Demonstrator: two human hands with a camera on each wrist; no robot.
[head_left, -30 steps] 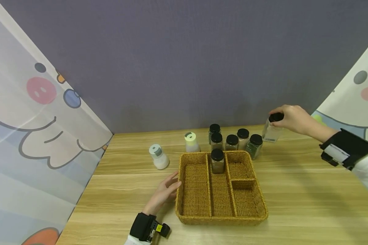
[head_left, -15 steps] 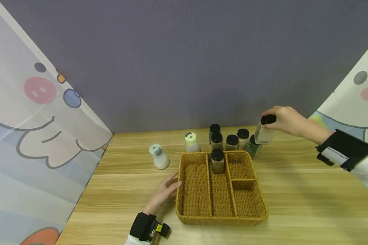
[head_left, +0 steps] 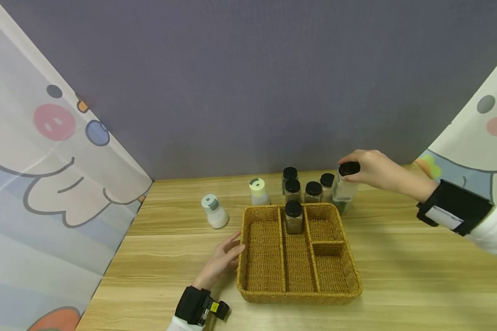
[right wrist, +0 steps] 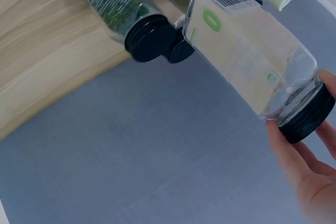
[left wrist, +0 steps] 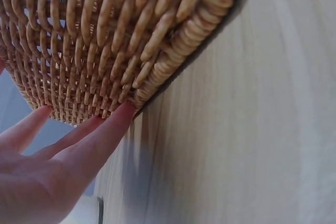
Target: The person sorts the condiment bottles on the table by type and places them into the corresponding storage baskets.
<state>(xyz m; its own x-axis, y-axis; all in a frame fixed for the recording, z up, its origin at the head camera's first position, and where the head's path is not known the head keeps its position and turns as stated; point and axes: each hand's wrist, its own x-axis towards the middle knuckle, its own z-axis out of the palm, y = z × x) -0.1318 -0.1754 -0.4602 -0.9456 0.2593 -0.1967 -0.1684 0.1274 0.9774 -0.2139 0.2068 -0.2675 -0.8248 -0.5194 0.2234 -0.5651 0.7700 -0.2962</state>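
My right hand (head_left: 368,170) pinches the black lid of a clear spice jar (right wrist: 247,51) with pale contents and a barcode label. In the head view this jar overlaps a jar with green contents (right wrist: 113,6) behind the basket's right back corner. My left hand (head_left: 219,261) has its fingers extended, the fingertips touching the left side of a woven basket (head_left: 300,299). In the left wrist view those fingers (left wrist: 100,140) meet the weave low down, near the tabletop. One black-lidded jar (head_left: 294,220) with brown contents stands upright at the back of the basket's middle compartment.
Several black-lidded jars, among them a brown one (head_left: 313,193), stand close behind the basket. To its left are a white-capped bottle (head_left: 215,214) and a yellow-capped bottle (head_left: 258,193). A grey panel (head_left: 248,92) rises along the wooden table's (head_left: 157,257) back edge.
My right hand has carried the pale jar leftward and slightly nearer, from beyond the jar group to over the green jar. The left hand and basket stay put.
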